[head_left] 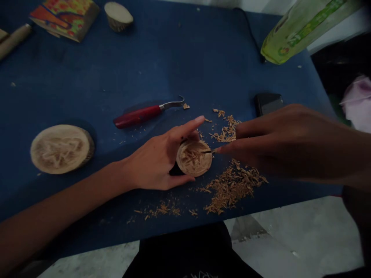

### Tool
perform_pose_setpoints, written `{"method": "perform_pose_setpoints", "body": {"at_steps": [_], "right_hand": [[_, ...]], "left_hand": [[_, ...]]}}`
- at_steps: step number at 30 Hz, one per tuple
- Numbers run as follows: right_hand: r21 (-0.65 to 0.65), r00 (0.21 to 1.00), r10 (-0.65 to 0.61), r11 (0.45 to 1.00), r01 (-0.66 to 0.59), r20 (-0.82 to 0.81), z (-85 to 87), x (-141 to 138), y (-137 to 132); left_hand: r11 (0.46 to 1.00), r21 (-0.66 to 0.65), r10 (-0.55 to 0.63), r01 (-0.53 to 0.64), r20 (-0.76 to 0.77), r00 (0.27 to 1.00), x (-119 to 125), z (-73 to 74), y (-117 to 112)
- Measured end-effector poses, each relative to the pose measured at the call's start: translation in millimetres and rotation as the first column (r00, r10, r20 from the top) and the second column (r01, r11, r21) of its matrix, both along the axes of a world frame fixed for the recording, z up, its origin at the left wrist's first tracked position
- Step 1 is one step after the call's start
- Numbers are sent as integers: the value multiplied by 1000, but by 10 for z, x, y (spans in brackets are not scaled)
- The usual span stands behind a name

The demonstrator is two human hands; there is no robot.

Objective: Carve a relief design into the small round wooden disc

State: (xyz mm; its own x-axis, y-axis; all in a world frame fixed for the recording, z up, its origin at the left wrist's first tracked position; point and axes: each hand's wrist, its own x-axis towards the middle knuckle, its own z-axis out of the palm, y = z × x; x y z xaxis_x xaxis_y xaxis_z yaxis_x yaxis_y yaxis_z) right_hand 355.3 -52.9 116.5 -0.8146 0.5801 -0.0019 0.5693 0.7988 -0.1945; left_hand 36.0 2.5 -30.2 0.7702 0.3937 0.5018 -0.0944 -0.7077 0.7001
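A small round wood slice with a roughly carved, hollowed face rests on the blue table, loose shavings lying in the hollow. My left hand grips it from the left, thumb and fingers around its edge. From the right, my right hand holds a thin carving tool; its dark metal tip touches the carved face, and the handle is hidden in my fingers. Wood shavings are heaped just below and right of the slice. Above my left hand lies a hook knife with a red handle.
A larger carved wood slice lies at the left. A painted block, a wood piece and a wooden-handled tool sit at the back left. At the right are a green bottle, a cable and a dark phone-like object.
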Motion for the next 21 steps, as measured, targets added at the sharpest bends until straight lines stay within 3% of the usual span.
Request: {"method": "perform_pose_setpoints", "body": {"at_steps": [6,9,11,13,15,18,21], "right_hand": [[5,997,66,998,-66,29,76,-109,30],[-34,996,67,997,-68,-51,10,-107,113],[-162,983,36,985,-66,-183,-112,-54,190],[-373,948,-51,925,-74,-314,-253,30,254],[-468,929,-130,882,-51,-345,-351,122,280],[-460,913,-190,888,2,-362,-345,214,245],[-330,936,-134,944,20,-326,-218,212,157]], "left_hand": [[998,-48,-45,44,-33,998,-9,73,-40],[997,-54,-51,48,-53,997,-24,88,-40],[996,-63,-64,60,-69,996,-34,85,-37],[993,-84,-90,84,-75,993,-39,80,-35],[990,-91,-112,104,-77,991,-40,76,-32],[995,-46,-93,90,-66,993,-37,60,-15],[999,-14,-30,29,-39,999,-32,30,8]]}}
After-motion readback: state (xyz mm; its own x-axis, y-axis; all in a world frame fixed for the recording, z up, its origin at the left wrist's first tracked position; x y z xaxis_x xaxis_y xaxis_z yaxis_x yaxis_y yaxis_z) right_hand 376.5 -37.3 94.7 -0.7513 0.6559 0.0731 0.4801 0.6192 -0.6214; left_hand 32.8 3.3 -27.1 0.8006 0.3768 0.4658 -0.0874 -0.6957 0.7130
